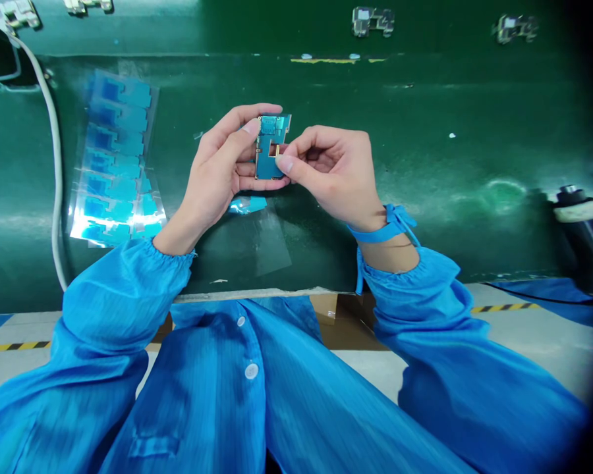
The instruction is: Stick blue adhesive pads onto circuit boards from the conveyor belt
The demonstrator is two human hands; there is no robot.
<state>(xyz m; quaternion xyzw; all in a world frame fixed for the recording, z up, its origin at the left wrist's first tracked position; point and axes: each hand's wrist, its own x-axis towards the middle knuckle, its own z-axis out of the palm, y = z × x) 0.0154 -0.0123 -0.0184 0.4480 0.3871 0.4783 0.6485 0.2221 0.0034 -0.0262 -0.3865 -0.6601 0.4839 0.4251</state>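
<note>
While held just above the middle of the green surface (425, 164), small blue circuit board (271, 146) pinched between both hands. Left hand (217, 174) closed on board's left side, thumb tip pressed on its top corner, fingers curled underneath. Right hand (333, 171) closed too, thumb and forefinger tip nipping board's right edge at the notch. Blue strap (388, 227) tied round right wrist. Lying under the hands, a clear film sheet (264, 237) with a blue scrap (247, 205) at its far end. Toward the left edge of the surface, a backing sheet of blue stickers (116, 164), stacked in a column. Just beside it, white cable (54, 171) running down to the near edge. At the right edge, dark cylinder (580, 230) with white band. Along the far edge, small metal parts (373, 20), blurred.
</note>
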